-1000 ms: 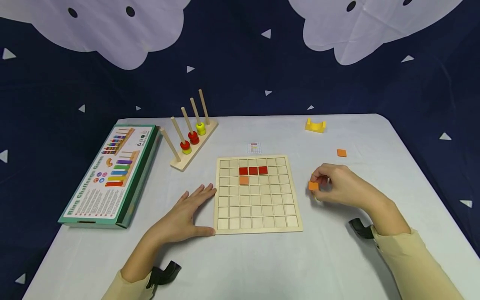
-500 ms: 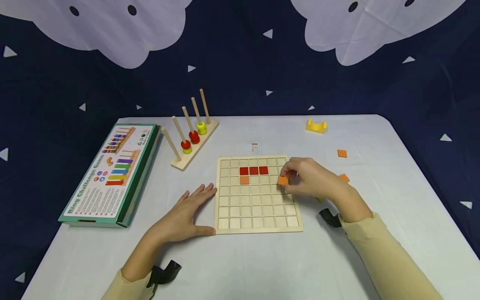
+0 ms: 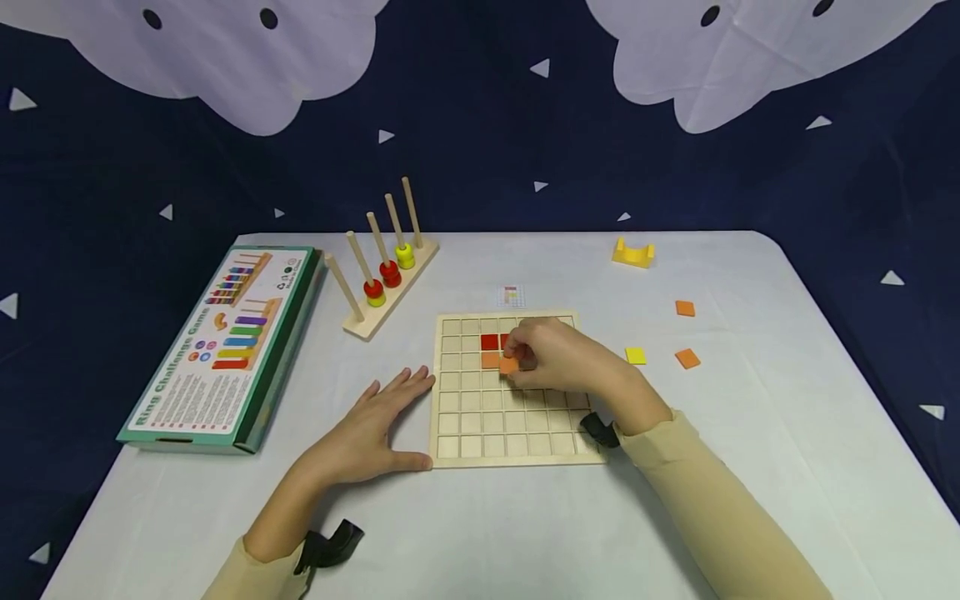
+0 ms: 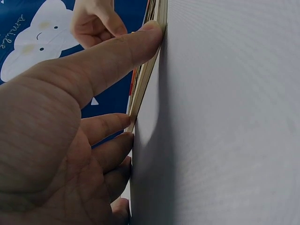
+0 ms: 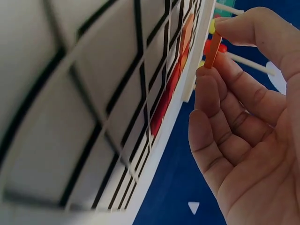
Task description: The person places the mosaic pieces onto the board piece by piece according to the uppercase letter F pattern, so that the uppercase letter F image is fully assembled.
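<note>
My right hand [image 3: 558,357] pinches an orange square tile [image 5: 213,50] between thumb and fingers, close over the wooden grid board [image 3: 487,423]. In the head view the held tile overlaps the cell just right of an orange tile [image 3: 490,360] set in the grid. Above that one lies a red tile [image 3: 489,342]; the rest of the red row is partly hidden by my right hand. My left hand [image 3: 367,437] lies with fingers spread, thumb and fingertips against the board's left edge; the left wrist view shows the thumb [image 4: 117,56] at the board's side.
A yellow tile [image 3: 635,356] and two orange tiles [image 3: 687,358] lie right of the board. Behind it is a small pattern card [image 3: 512,296]. A peg rack [image 3: 390,292] with red and yellow rings, a game box [image 3: 217,350] and a yellow bridge-shaped piece [image 3: 633,252] stand around.
My right hand has carried the orange tile left from beside the board to over the grid, uncovering the yellow tile and an orange tile. My left hand stays at the board's edge.
</note>
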`<act>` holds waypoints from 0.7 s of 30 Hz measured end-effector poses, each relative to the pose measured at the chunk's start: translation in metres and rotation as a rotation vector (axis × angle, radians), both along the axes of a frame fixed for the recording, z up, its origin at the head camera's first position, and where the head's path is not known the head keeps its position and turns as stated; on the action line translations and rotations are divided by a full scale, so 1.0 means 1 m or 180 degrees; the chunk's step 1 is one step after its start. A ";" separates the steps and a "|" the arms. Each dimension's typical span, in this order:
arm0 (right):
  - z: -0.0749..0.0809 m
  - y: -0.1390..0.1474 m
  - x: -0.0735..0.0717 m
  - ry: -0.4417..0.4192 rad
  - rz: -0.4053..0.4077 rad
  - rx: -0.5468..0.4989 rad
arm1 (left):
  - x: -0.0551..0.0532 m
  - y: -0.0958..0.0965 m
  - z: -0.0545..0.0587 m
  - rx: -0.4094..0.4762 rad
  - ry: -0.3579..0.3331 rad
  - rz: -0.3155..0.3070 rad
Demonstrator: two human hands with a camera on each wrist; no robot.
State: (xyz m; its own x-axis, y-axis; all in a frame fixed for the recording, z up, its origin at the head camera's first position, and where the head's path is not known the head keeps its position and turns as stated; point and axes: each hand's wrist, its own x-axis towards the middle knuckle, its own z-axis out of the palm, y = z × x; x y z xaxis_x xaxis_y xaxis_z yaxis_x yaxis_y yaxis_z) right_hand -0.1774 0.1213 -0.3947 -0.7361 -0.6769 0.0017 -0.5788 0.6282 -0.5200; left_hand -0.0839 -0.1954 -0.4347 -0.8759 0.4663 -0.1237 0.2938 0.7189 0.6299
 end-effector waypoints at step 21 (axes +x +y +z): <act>-0.009 -0.027 0.005 -0.0096 0.0138 0.0200 | 0.000 0.000 0.000 -0.0028 0.0012 0.0000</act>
State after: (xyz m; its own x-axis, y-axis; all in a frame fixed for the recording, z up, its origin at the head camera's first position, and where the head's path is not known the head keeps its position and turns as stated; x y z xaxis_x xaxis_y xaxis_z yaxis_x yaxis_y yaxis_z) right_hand -0.1725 0.0945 -0.4036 -0.7052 -0.7061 -0.0635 -0.5909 0.6348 -0.4979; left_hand -0.0843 -0.1956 -0.4351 -0.8764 0.4653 -0.1244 0.2962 0.7244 0.6224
